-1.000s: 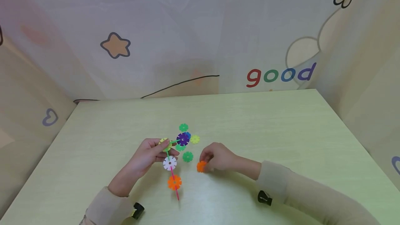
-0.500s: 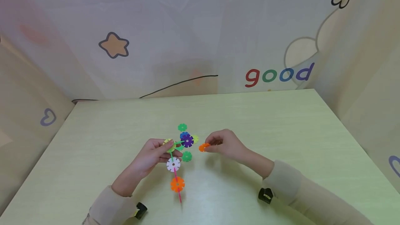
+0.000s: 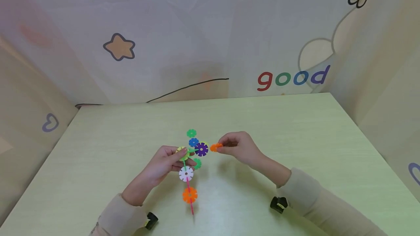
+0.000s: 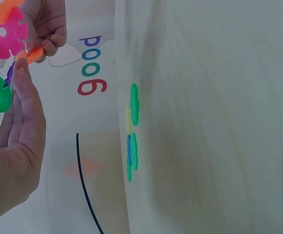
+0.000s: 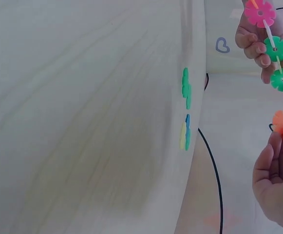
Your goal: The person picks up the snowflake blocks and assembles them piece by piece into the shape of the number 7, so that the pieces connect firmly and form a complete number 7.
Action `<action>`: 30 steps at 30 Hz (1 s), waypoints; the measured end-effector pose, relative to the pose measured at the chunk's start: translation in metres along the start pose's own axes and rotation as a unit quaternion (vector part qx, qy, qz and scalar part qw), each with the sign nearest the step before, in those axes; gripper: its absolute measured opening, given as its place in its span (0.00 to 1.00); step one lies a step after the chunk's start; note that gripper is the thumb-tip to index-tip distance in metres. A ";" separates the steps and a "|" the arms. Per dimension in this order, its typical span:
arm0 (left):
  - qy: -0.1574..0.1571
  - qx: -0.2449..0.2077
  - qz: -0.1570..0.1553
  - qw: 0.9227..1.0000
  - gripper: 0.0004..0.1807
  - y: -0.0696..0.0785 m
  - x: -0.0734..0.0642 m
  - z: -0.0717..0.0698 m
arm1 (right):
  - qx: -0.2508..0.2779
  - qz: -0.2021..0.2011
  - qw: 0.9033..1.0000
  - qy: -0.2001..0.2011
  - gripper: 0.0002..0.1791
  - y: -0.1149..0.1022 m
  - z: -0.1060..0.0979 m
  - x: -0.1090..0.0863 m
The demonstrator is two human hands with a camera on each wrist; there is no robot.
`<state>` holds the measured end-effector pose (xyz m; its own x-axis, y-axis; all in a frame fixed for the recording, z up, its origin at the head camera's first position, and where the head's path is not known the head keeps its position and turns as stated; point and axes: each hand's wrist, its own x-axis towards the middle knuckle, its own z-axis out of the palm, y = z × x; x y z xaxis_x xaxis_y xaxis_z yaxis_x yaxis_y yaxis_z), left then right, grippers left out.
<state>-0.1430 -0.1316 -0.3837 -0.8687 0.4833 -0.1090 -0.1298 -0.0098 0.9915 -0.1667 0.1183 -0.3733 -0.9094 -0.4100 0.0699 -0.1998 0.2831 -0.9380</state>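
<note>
Left hand (image 3: 166, 160): thumb and fingers close in a pinch on the yellow disc (image 3: 184, 158), at the bend of the chain (image 3: 182, 174).
Right hand (image 3: 241, 149): fingertips closed together on an orange disc (image 3: 214, 148), held up above the counter (image 3: 279, 119).
Chain legs: the longer runs toward the person through the white disc and the lower orange disc (image 3: 187, 195) to a pink disc (image 3: 192, 208); the shorter points right through a side green disc (image 3: 193, 150) to the purple disc (image 3: 203, 152).
Purple to orange: the deciding relation, I judge. The held orange disc lies just right of the purple rim, nearly in line with the short leg, to the left of the right fingertips. Of the two hands, the left seems nearer to the purple disc.
Contact: cannot tell. The head view shows a slim gap; in the right wrist view the two rims appear to meet.
Disc angles: the head view has purple face-on and the pink disc as a thin line; the right wrist view turns this round, purple edge-on, pink and held orange showing their flats.
Loose discs: a far green disc (image 3: 191, 133) and a blue disc (image 3: 193, 142) show plainly from the head; a loose yellow disc (image 4: 128, 119), mostly hidden there behind purple, shows edge-on from both wrists.
</note>
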 end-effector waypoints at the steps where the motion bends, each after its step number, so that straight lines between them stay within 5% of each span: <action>1: 0.001 0.001 -0.002 1.000 0.17 0.000 0.001 0.001 | 0.004 -0.002 1.000 0.002 0.06 0.000 0.000 0.000; 15: -0.015 -0.006 -0.013 1.000 0.23 0.000 0.005 0.008 | 0.037 -0.002 0.999 0.006 0.07 0.003 0.002 0.000; 30: 0.007 0.043 0.003 0.999 0.25 -0.001 0.009 0.024 | 0.033 -0.020 0.999 0.022 0.05 0.004 0.003 -0.005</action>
<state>-0.1389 -0.1060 -0.3844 -0.8758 0.4714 -0.1037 -0.0842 0.0624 0.9945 -0.1622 0.1185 -0.3789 -0.9165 -0.3816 0.1203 -0.2125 0.2094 -0.9545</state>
